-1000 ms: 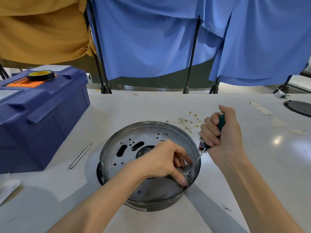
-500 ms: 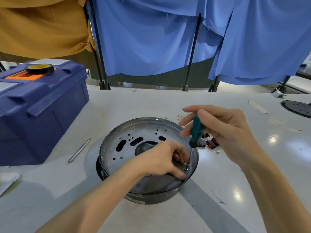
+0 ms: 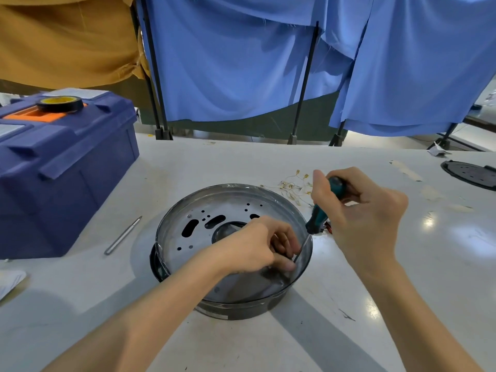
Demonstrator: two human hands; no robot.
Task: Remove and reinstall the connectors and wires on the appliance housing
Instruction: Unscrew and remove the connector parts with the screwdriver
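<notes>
Housing (image 3: 199,210): right hand (image 3: 367,216) grips screwdriver (image 3: 318,219), left hand (image 3: 257,245) curled at its tip.

Bright, even light falls from overhead. It leaves small white glare spots on the glossy table (image 3: 429,221) at the right and a sheen on the floor of the metal housing (image 3: 188,259). Soft grey shadows run from the housing toward the near edge. The left hand (image 3: 257,245) darkens the floor beneath it. The wide lens bends the curtain poles (image 3: 305,81) outward. Everything looks slightly soft.
</notes>
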